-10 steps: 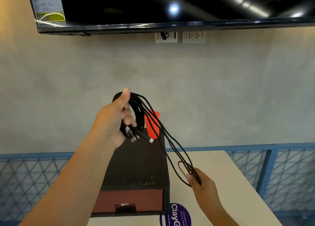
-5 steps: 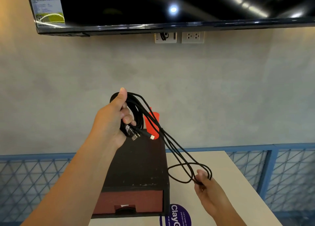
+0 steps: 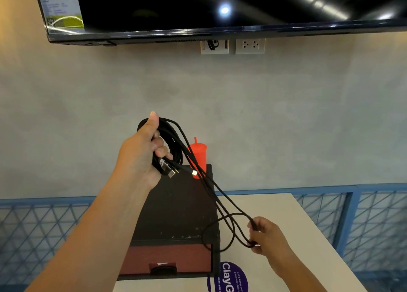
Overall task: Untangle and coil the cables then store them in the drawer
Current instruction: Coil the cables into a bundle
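Observation:
My left hand (image 3: 141, 155) is raised above the black drawer box (image 3: 178, 208) and grips a coil of black cables (image 3: 174, 142). Metal plug ends (image 3: 174, 172) stick out below its fingers. Several strands run down and to the right from the coil to my right hand (image 3: 267, 236), which pinches their looped ends just right of the box. One slack loop hangs in front of the box's right front corner. The reddish-brown drawer (image 3: 167, 258) in the box front is closed.
The box stands on a white table (image 3: 275, 221). A red cup with a straw (image 3: 199, 155) stands at the box's far end. A purple round sticker (image 3: 229, 278) lies on the table near the box front. Blue mesh railing (image 3: 374, 221) runs behind; a wall screen (image 3: 220, 9) hangs above.
My right hand has moved a little to the right and down with the cable ends, and the hanging loop has opened wider. My left hand holds the coil in the same place.

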Motion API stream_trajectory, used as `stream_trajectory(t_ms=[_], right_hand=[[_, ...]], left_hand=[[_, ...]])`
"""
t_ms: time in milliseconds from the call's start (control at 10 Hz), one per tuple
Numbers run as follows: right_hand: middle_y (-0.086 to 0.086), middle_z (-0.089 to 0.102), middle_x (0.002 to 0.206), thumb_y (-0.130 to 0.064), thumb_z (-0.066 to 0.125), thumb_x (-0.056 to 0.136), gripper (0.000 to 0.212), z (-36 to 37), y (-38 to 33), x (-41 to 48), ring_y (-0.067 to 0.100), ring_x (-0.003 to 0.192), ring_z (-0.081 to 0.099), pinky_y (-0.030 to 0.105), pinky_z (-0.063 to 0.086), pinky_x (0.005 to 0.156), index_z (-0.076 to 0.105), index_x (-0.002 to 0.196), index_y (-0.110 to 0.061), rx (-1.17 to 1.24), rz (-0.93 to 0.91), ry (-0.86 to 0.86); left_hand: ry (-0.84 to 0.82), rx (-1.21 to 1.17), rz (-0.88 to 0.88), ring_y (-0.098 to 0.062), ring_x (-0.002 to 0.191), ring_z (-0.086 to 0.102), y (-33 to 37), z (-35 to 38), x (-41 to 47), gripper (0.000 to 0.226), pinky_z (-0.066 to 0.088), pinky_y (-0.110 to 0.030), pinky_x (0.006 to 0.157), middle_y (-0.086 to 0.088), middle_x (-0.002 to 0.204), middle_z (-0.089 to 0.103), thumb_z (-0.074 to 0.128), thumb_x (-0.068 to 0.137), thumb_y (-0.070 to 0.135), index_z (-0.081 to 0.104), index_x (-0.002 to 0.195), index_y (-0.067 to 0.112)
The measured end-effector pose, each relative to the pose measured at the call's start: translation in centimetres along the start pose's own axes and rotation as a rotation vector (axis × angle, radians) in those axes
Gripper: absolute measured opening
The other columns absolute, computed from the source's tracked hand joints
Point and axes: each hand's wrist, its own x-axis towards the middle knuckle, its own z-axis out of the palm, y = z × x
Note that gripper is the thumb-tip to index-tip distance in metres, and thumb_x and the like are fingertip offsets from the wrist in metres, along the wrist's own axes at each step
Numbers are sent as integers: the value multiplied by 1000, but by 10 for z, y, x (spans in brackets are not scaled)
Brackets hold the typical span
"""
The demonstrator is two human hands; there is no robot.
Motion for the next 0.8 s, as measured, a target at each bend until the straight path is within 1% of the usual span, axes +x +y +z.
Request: stream_trajectory(t_ms=[100,200,300,400,500,600,700,800], right_hand=[[11,56,76,2,50,91,15,-3,-4,2,21,70,57,27,48,58,53,80,-7,167,32,31],[9,58,70,-5,51,92,17,-14,0,6,15,63,57,21,51,51,52,76,-9,521,86,-3],[5,62,52,-8,46,95,22,-19,10,11,9,47,62,17,52,44,49,74,-7,850,149,51],[9,60,48,-4,45,95,19,-18,16,14,15,43,65,22,53,40,50,77,-3,1003,273,175],[17,52,70,8,41,92,18,-17,29,21,24,56,59,23,53,41,49,76,4,916,350,265],[16,45,72,13,37,89,14,-20,38,18,23,64,46,23,56,53,47,79,9,758,356,366],[15,42,71,8,35,91,24,-32,56,21,23,61,40,19,51,43,42,69,0,932,456,508],[3,48,62,-17,49,89,28,-38,76,32,12,54,42,7,41,47,49,61,-15,486,386,422]], left_hand=[[16,-27,-15,-7,32,28,-2,-1,-1,42,33,-25,50,9,37,27,60,86,42,40,56,20],[28,-50,-16,-6,31,28,3,-6,1,42,33,-25,52,10,37,27,59,87,41,40,56,20],[39,-97,-27,-6,31,27,5,-11,4,43,31,-24,52,10,37,27,59,87,42,40,56,20],[31,-104,-48,-6,31,27,0,-9,2,43,31,-23,52,9,37,27,59,87,43,40,56,20],[20,-103,-44,-6,31,28,-3,-6,0,44,33,-25,52,9,37,27,58,87,43,41,54,20],[1,-104,-27,-6,31,28,5,-5,1,44,33,-24,53,9,37,27,58,87,44,42,53,21],[1,-118,-23,-5,31,28,10,-9,2,46,32,-23,53,9,38,28,60,85,44,44,48,22],[2,-108,-35,-5,31,28,6,-8,1,45,32,-23,52,9,38,27,60,85,45,44,51,22]])
